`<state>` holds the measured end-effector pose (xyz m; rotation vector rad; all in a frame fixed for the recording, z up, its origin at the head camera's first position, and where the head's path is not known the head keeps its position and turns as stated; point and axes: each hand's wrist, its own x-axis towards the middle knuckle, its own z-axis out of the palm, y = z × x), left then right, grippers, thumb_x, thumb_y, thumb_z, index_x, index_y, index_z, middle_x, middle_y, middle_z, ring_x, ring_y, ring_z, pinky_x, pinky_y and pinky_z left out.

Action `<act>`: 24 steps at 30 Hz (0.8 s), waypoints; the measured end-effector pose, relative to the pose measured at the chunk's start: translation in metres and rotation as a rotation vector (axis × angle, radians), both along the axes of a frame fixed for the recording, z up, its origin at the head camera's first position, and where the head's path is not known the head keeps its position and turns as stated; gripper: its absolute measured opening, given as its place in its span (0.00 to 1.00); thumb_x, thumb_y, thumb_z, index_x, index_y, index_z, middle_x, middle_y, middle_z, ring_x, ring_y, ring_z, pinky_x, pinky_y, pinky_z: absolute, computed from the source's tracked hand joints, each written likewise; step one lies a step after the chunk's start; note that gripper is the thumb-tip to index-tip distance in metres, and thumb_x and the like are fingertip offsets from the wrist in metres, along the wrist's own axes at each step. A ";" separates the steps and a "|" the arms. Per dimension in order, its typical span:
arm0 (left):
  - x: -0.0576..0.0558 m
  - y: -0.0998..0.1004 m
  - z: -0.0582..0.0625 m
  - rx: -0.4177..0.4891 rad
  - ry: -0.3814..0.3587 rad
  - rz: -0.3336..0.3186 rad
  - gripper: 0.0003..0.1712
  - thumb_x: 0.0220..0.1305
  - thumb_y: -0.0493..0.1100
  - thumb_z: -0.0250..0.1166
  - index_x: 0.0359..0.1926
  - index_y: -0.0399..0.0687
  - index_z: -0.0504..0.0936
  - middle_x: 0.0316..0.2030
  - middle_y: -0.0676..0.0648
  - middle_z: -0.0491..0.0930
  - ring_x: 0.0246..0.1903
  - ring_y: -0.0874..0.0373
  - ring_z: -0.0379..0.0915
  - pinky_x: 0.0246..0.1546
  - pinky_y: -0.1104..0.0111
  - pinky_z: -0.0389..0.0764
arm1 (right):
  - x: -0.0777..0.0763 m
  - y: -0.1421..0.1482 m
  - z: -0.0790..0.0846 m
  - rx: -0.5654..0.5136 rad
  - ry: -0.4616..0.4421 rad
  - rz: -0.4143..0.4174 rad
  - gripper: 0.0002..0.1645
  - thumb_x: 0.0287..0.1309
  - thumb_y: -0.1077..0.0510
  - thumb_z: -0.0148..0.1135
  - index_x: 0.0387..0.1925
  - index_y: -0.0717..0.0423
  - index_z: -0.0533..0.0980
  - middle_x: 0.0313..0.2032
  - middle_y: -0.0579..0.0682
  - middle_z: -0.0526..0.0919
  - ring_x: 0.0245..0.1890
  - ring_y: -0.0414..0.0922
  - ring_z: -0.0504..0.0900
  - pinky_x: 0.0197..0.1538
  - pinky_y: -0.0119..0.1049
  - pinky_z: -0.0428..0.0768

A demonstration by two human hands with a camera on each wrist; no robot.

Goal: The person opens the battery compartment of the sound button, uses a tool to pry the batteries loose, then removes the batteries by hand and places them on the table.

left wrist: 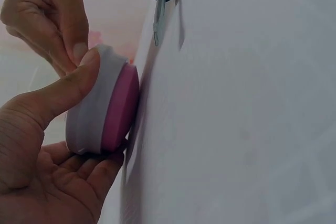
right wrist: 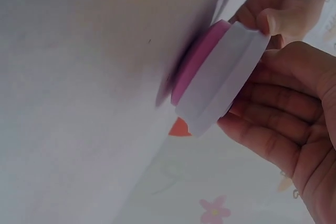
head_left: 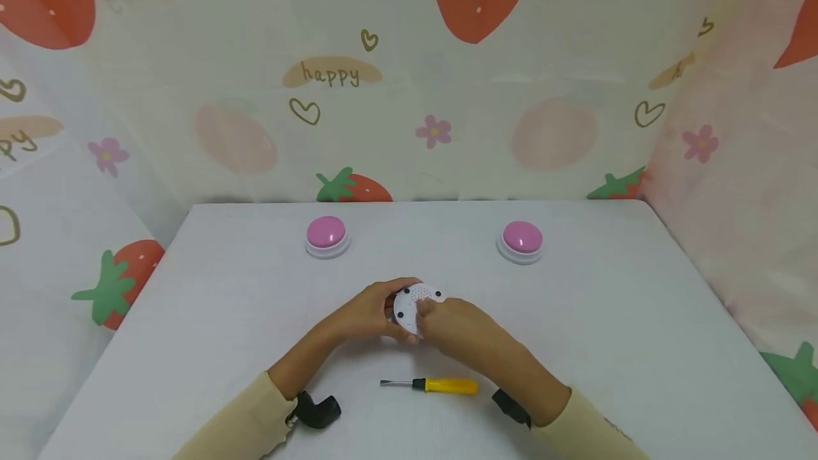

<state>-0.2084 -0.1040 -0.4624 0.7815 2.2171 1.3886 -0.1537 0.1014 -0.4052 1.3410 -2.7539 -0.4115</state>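
My left hand (head_left: 369, 313) grips an upside-down push button (head_left: 407, 309) by its rim, thumb on the near side and fingers round the far side. Its white base faces up, with small holes and several dark round spots. In the left wrist view the pink dome (left wrist: 122, 109) points down, close over the white table (head_left: 211, 318). My right hand (head_left: 463, 329) is at the base, fingers curled, thumb and forefinger tips close together on its underside. Whether they pinch something small I cannot tell. A yellow-handled screwdriver (head_left: 447, 385) lies in front of both hands, its blade pointing left.
Two more pink push buttons stand dome up at the back of the table, one at the left (head_left: 326, 236) and one at the right (head_left: 520, 241). Strawberry-print cloth walls (head_left: 396, 91) rise behind the table and at both sides.
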 end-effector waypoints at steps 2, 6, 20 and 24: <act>0.000 0.000 0.000 -0.002 -0.002 -0.003 0.52 0.49 0.40 0.83 0.73 0.46 0.67 0.63 0.47 0.76 0.58 0.55 0.75 0.62 0.67 0.75 | 0.002 -0.002 -0.001 0.000 -0.014 -0.024 0.17 0.60 0.59 0.73 0.51 0.54 0.85 0.51 0.51 0.84 0.26 0.43 0.79 0.42 0.31 0.86; 0.001 0.000 0.001 -0.006 -0.017 -0.006 0.52 0.48 0.39 0.83 0.73 0.45 0.67 0.63 0.46 0.75 0.58 0.54 0.75 0.62 0.66 0.75 | 0.005 -0.003 -0.001 -0.022 0.004 -0.027 0.15 0.60 0.59 0.73 0.49 0.55 0.85 0.51 0.51 0.85 0.25 0.43 0.78 0.40 0.30 0.85; -0.002 -0.001 0.003 0.071 -0.089 -0.030 0.52 0.48 0.34 0.82 0.73 0.41 0.65 0.64 0.43 0.74 0.58 0.53 0.74 0.59 0.71 0.77 | -0.001 0.000 0.000 -0.029 -0.010 -0.027 0.19 0.58 0.59 0.74 0.52 0.52 0.85 0.53 0.48 0.85 0.36 0.45 0.86 0.47 0.35 0.86; -0.001 -0.001 0.002 0.069 -0.094 -0.042 0.52 0.48 0.33 0.81 0.73 0.41 0.64 0.65 0.43 0.73 0.59 0.52 0.73 0.60 0.71 0.76 | -0.002 0.004 0.001 -0.092 -0.066 -0.036 0.18 0.58 0.61 0.74 0.51 0.53 0.85 0.54 0.48 0.86 0.39 0.46 0.88 0.47 0.37 0.86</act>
